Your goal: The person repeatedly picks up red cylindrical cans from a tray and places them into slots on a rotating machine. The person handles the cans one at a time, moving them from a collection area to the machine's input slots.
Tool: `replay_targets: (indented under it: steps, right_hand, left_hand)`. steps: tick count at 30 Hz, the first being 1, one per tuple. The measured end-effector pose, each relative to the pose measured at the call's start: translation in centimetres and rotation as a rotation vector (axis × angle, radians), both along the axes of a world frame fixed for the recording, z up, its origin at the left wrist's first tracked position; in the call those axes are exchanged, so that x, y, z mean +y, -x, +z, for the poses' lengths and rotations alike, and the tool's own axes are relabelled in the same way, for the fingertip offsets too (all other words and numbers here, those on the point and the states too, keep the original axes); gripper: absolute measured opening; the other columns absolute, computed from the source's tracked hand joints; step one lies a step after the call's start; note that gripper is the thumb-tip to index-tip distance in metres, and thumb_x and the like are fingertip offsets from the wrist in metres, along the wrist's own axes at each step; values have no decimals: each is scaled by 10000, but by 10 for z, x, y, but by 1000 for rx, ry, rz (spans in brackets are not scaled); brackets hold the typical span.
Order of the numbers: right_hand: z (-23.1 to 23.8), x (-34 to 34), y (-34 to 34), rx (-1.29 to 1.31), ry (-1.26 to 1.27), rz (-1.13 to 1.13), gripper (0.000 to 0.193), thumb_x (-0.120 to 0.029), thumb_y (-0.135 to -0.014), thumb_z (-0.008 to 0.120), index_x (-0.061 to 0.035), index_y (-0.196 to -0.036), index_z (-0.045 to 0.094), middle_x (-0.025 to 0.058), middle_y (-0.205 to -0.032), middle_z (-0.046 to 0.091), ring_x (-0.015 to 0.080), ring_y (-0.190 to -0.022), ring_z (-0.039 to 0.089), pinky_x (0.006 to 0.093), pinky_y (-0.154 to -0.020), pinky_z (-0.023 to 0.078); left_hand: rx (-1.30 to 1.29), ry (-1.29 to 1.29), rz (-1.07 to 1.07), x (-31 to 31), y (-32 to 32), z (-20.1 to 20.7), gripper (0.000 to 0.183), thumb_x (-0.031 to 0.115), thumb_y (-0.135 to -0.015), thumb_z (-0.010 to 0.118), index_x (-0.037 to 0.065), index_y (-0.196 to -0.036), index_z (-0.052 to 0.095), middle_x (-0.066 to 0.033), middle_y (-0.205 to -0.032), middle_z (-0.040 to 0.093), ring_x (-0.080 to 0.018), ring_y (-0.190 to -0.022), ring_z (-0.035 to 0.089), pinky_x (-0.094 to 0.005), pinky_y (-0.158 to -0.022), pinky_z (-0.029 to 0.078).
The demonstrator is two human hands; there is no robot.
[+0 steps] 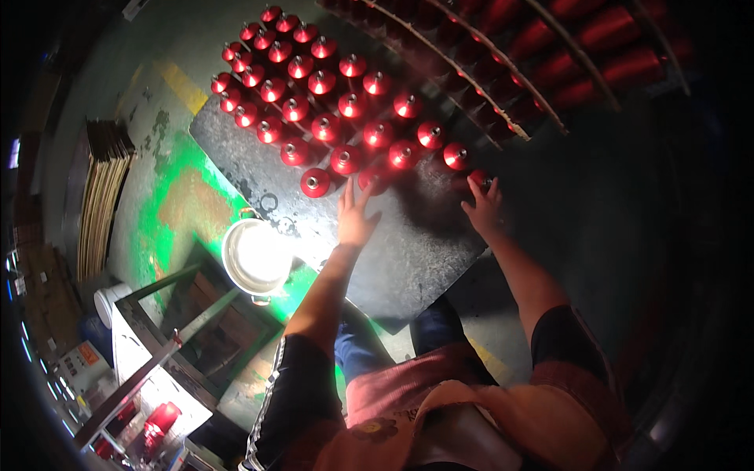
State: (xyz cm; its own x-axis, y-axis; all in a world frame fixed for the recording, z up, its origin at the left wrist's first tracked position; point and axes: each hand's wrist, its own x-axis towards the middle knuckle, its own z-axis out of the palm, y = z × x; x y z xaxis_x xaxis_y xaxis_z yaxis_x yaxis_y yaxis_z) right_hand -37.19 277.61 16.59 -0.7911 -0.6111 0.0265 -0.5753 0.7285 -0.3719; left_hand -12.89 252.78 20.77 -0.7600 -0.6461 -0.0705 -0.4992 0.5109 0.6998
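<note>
Many red metal cylinders (345, 159) with rounded shoulders and small metal necks stand upright in staggered rows on a dark grey sheet-topped table (416, 259). My left hand (357, 224) reaches to the near edge of the group, its fingers spread. Its fingertips are at a blurred red cylinder (372, 182), beside the front-most cylinder (316, 183). At the right end of the nearest row, my right hand (486, 212) has its fingers around the top of another red cylinder (481, 180), which is partly in shadow and hidden by the fingers.
Wooden-slatted racks (471, 90) with more red cylinders rise at the far right. Left of the table, a bright metal pot (257, 257) with handles stands near a metal frame (196, 314). Stacked cardboard sheets (104, 196) lean farther left. Lower left, a red object (161, 420) lies on a white surface.
</note>
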Motion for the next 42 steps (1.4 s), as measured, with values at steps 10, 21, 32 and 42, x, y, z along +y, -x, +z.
replay_targets:
  steps: [10, 21, 32, 42]
  right_hand:
    - [-30, -6, 30, -12, 182, 34, 579, -187, -810, 767, -315, -1337, 562, 312, -1490, 247, 468, -1337, 331, 509, -1087, 341]
    - [-29, 21, 22, -67, 219, 42, 494, -171, -752, 784, -281, -1212, 644, 244, -1425, 371, 443, -1284, 399, 485, -1079, 356]
    - [121, 82, -128, -812, 583, 2, 444, -87, -866, 691, -29, -1284, 554, 63, -1260, 588, 174, -1209, 525, 295, -1047, 389]
    - [268, -137, -329, -2290, 904, 126, 562, -473, -948, 489, -134, -1396, 473, 83, -1400, 523, 271, -1265, 520, 481, -1058, 438]
  left_hand:
    - [147, 274, 64, 3, 66, -64, 514, 74, -727, 789, 318, -1172, 708, -182, -1511, 309, -398, -1298, 379, -453, -1044, 435]
    - [79, 203, 68, 15, 36, -63, 435, 209, -728, 826, 295, -1141, 722, -170, -1390, 458, -381, -1195, 505, -430, -985, 482]
    - [426, -783, 783, 118, -295, 176, 532, 118, -817, 764, -84, -1277, 588, -145, -1323, 560, -218, -1208, 529, -342, -1051, 413]
    - [1173, -823, 522, -9, -443, 201, 629, 419, -960, 579, 45, -1434, 403, -129, -1265, 584, -288, -1164, 572, -470, -992, 480]
